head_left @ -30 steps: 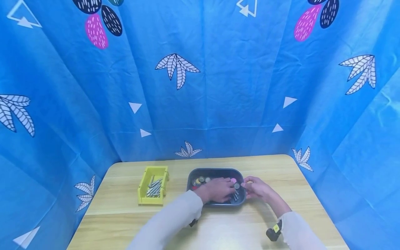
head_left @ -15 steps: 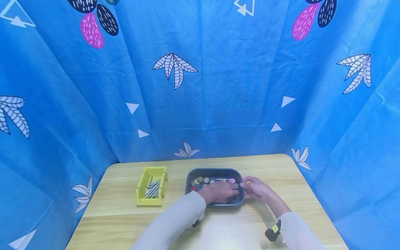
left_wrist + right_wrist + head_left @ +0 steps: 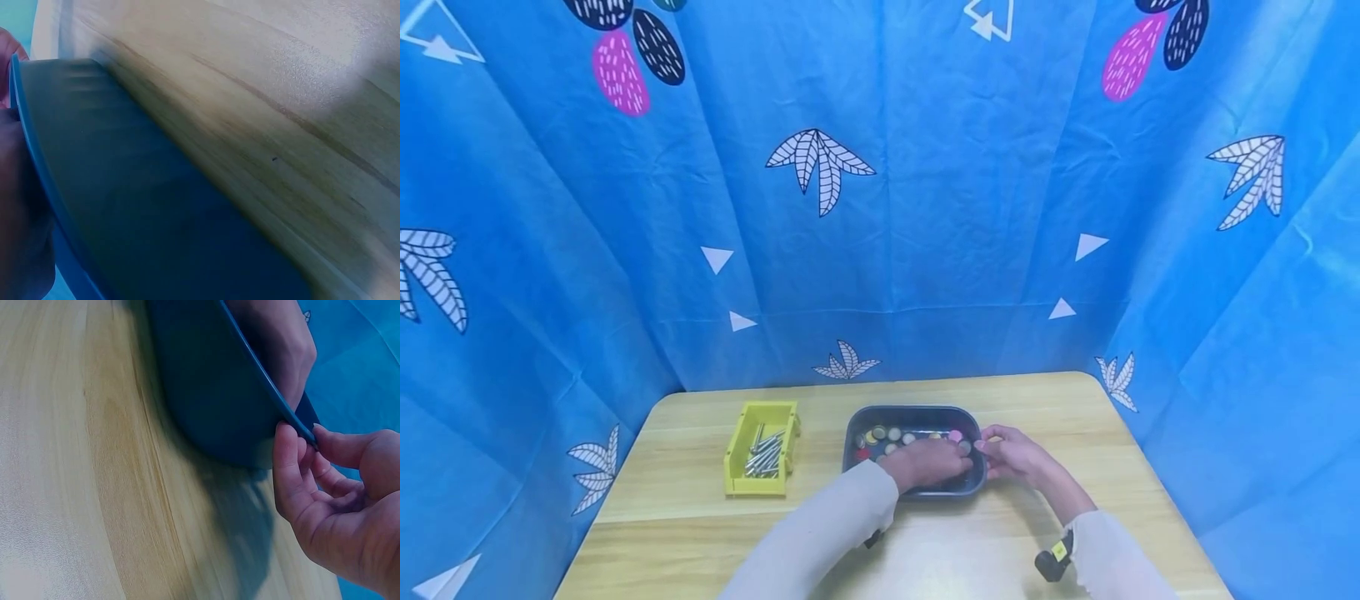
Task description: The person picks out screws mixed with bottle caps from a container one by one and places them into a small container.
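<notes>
A dark tray (image 3: pixel 917 409) with rounded corners stands on the table, with several small round caps (image 3: pixel 894 434) in silver, yellow, red and pink inside. My left hand (image 3: pixel 927 463) reaches down into its right part. Those fingertips are hidden, so whether they hold anything does not show. At the tray's right end, my right hand (image 3: pixel 1013 454) pinches the rim between thumb and fingers; the right wrist view shows this right hand (image 3: pixel 340 494) plainly. In the left wrist view, the tray's outer wall (image 3: pixel 137 181) hides most of the left hand (image 3: pixel 22 231).
To the left stands a yellow bin (image 3: pixel 756 489) holding several long silver bolts (image 3: pixel 765 454). The wooden table (image 3: pixel 655 533) ends at a blue patterned curtain (image 3: pixel 970 208) at the back and sides.
My left hand has shifted slightly right within the tray, uncovering more caps. Thin metal pieces seen at the tray's right end a second ago are now out of sight. The right hand keeps its grip.
</notes>
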{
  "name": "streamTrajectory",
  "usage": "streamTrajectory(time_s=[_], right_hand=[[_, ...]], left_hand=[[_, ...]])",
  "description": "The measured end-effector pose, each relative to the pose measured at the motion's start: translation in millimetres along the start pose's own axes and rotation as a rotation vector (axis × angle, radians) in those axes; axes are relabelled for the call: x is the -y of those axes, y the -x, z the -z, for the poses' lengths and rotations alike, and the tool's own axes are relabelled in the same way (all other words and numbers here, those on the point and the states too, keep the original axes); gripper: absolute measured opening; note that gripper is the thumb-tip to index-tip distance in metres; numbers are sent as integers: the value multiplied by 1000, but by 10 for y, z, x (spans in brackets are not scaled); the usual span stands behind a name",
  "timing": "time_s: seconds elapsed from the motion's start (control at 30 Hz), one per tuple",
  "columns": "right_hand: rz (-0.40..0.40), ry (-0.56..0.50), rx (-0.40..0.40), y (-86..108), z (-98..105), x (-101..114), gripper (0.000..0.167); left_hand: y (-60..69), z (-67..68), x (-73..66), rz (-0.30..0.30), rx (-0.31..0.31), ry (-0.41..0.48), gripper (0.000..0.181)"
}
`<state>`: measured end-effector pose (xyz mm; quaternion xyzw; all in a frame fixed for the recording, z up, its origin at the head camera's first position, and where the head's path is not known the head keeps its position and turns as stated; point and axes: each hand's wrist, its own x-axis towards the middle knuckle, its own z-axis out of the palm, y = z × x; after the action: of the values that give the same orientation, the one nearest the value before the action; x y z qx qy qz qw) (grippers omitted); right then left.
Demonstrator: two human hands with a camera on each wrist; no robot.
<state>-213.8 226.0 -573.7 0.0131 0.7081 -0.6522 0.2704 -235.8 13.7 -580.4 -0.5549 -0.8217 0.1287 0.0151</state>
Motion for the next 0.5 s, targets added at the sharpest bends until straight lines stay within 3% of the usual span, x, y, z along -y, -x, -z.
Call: streamTrajectory(time_s=[0.33,0.5], right_hand=[[26,5,14,-23,-8,-32,25],[19,6,7,-3,-21,-13,27]], left_hand=[[136,62,16,63,0,-37,17],[219,147,81,118,-29,57,19]])
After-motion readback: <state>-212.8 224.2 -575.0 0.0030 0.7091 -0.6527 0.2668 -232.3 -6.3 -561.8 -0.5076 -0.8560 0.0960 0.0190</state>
